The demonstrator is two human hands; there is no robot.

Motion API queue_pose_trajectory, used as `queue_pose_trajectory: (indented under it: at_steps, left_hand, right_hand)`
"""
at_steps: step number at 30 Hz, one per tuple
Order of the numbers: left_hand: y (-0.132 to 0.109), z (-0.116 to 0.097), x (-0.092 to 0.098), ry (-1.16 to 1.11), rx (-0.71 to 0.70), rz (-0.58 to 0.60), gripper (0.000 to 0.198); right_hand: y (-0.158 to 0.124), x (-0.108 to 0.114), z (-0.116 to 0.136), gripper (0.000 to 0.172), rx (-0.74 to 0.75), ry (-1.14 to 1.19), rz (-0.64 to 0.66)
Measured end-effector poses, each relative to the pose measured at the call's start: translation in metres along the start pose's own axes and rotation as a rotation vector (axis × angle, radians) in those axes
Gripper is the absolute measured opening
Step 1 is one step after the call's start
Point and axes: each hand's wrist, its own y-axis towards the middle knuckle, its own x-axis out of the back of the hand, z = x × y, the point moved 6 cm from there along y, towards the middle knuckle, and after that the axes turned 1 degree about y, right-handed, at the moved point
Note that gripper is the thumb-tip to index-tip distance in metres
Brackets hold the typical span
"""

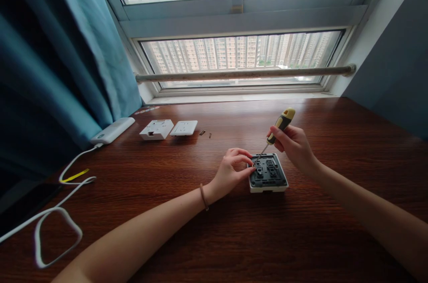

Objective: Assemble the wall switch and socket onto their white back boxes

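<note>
A wall socket [270, 179] with a white frame and dark grey back, showing two terminal blocks, lies on the wooden table. My right hand [293, 144] is closed around a screwdriver [281, 123] with a yellow and black handle. Its shaft slants down to the left, and the tip is at the socket's left side. There, my left hand [236, 166] has thumb and fingertips drawn together at the socket's edge, by the tip. A tiny brassy spot shows at those fingertips, too small to name for certain.
Behind to the left lie a white mounting box [156, 129], a white socket faceplate [184, 128] and loose screws [202, 132]. A white power strip [113, 130] with a looped cable [77, 227] and a yellow strip [76, 175] are at far left, beside a blue curtain [100, 51].
</note>
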Motion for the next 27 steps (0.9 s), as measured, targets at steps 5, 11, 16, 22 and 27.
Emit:
queue_pose_trajectory:
  at_steps: [5,11,16,22,27]
  left_hand:
    - [0.000,-0.001,0.000,-0.007,-0.007,0.000,0.007]
    - [0.000,0.000,0.000,0.002,-0.009,0.002,0.007]
    - [0.000,-0.001,0.000,0.006,-0.002,-0.001,0.008]
    - [0.001,-0.001,0.000,0.007,-0.011,-0.005,0.007]
    - [-0.001,-0.001,0.000,0.019,-0.016,-0.007,0.008]
  right_hand:
    - [-0.003,-0.002,0.012,0.028,0.089,-0.140,0.060]
    - [-0.009,-0.011,0.033,0.020,0.180,-0.212,0.111]
    - [-0.015,-0.013,0.047,0.076,0.253,-0.212,0.102]
    - [-0.015,-0.010,0.055,0.056,0.306,-0.252,0.230]
    - [-0.009,-0.003,0.048,0.049,0.288,-0.159,0.232]
